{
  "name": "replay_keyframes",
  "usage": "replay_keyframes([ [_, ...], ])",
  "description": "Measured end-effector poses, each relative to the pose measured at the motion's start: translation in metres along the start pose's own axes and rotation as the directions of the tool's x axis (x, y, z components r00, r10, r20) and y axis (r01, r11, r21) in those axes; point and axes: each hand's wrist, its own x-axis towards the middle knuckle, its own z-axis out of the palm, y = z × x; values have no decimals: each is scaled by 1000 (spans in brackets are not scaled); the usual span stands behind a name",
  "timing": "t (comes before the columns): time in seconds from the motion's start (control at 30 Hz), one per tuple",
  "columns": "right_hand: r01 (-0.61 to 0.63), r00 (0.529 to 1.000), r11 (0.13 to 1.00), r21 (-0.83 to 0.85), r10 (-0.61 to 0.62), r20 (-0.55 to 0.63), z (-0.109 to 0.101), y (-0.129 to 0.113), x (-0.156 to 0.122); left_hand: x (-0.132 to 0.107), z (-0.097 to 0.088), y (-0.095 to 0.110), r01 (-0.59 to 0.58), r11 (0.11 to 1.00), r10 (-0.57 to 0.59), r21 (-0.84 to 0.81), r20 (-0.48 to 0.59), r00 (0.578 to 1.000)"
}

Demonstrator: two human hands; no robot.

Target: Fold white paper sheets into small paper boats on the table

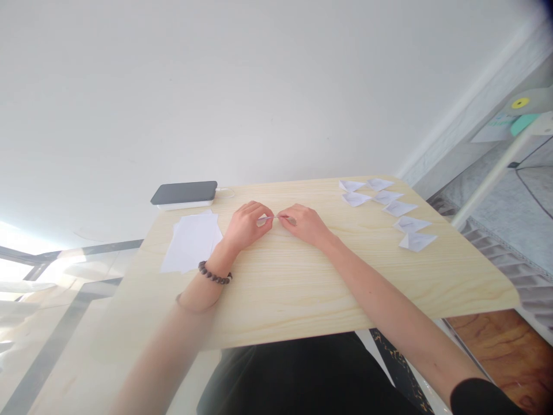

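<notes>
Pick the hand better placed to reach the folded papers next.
Right hand, I'd judge: it is nearer the folded papers than the left hand, which sits by the flat sheets. Both seem to pinch a thin paper, so neither looks free.

Likely a home: pale table [302, 294], plain wall [259, 86], pleated fabric [503, 253]

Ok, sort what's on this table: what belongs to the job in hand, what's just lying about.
Part of the job, it seems:
paper piece, edge-on, between left hand and right hand
loose white sheets
seven folded papers

Just lying about, likely:
dark-topped device
white cable
</notes>
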Motion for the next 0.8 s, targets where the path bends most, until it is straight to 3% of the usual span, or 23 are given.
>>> replay_keyframes([
  [0.23,-2,998,1000,-13,2,-63,3,4,1,0,1,0,-14,1000,14,-1,-4,1000],
  [0.4,58,998,998,-11,-58,-25,1,5,1,0,1,0,-13,1000,13,4,8,1000],
  [0.63,41,999,998,-44,-42,-14,-1,4,3,0,0,-1,31,999,-31,14,-6,999],
  [0.8,84,996,995,-60,-85,-16,3,2,3,0,1,0,-14,1000,14,-2,4,1000],
])
